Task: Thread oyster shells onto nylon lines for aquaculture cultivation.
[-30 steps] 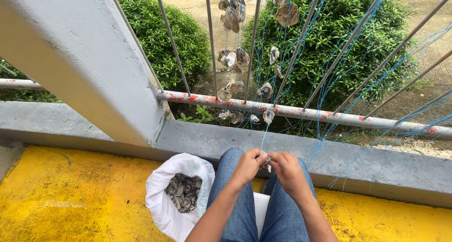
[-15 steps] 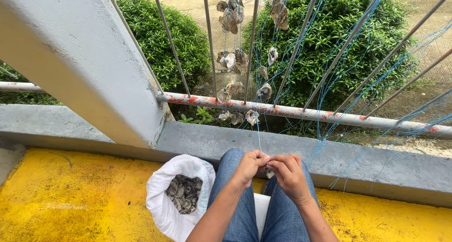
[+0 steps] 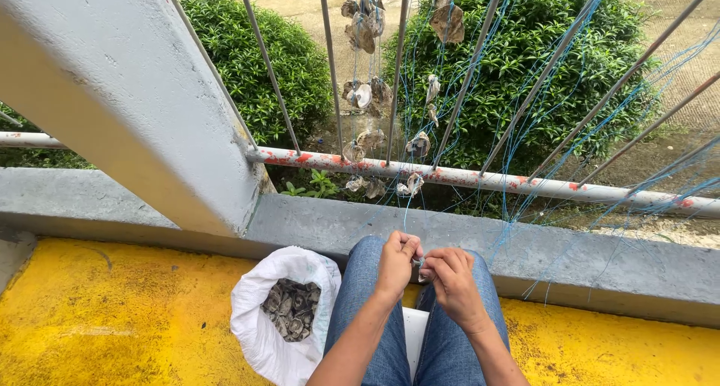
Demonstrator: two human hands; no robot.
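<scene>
**Stringing shells on the yellow ledge**

Yellow-painted floor (image 3: 112, 318) and a grey concrete curb (image 3: 600, 258) run under a rusty white railing (image 3: 480, 180), with green bushes (image 3: 517, 78) beyond. Both hands meet over the knees in blue jeans (image 3: 360, 281): left hand (image 3: 396, 264) and right hand (image 3: 450, 285) are each pinched shut on a thin blue string (image 3: 407, 213) that runs up to oyster shells (image 3: 364, 26) hanging between the bars. Just beside the left knee sits an open white sack (image 3: 255, 333) of more shells.
</scene>
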